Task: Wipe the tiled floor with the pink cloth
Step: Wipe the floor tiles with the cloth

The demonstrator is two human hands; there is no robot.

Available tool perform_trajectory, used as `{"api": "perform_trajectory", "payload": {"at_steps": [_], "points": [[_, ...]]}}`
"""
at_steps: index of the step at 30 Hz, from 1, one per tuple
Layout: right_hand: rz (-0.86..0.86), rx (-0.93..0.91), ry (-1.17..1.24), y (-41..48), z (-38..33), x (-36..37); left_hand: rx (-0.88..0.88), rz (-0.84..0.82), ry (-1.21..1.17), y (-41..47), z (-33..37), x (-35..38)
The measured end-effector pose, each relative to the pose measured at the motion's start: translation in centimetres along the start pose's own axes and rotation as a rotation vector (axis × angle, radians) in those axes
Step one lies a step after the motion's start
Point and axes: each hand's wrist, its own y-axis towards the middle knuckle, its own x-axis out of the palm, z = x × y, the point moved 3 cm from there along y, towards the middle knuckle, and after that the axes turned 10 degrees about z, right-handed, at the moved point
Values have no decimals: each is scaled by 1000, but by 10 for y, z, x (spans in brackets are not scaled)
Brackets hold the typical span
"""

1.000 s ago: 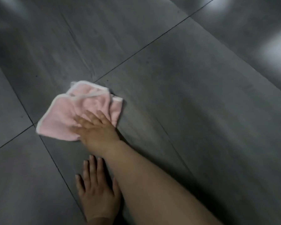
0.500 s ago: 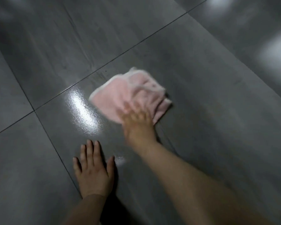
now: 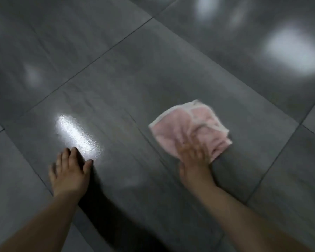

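Note:
A crumpled pink cloth (image 3: 187, 126) with a pale hem lies on the dark grey tiled floor (image 3: 135, 73), right of centre. My right hand (image 3: 194, 160) presses flat on the cloth's near edge, fingers spread over it; both are blurred by motion. My left hand (image 3: 69, 170) rests palm down on the floor at lower left, fingers apart and holding nothing. A wet, shiny patch (image 3: 76, 137) glints on the tile just beyond the left fingertips.
Large grey tiles with thin dark grout lines (image 3: 273, 164) run diagonally across the view. Bright light reflections (image 3: 293, 53) show on the floor at the upper right. Nothing else stands on the floor in view.
My right hand has swept the pink cloth to the right across the tile. The left hand stays planted on the floor, and the view has shifted so the wet patch shows.

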Motion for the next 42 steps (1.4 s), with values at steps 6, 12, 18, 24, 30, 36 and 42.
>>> {"api": "perform_trajectory", "payload": {"at_steps": [6, 12, 18, 24, 30, 36, 42], "points": [[-54, -372, -8, -39, 46, -37, 360, -18, -58, -45, 92, 2], [-63, 156, -118, -136, 158, -113, 881, -230, -160, -148, 198, 36], [177, 463, 159, -218, 122, -144, 1211, -436, -166, -252, 249, 53], [603, 1227, 469, -322, 97, -200, 1284, -589, -137, -306, 265, 29], [1127, 1588, 153, -440, 83, -284, 1540, -620, 17, -355, 271, 39], [499, 1733, -188, -495, 70, -226, 1625, -620, 212, -372, 269, 59], [191, 1863, 6, -517, 98, -164, 1409, -498, 405, -348, 277, 65]]}}
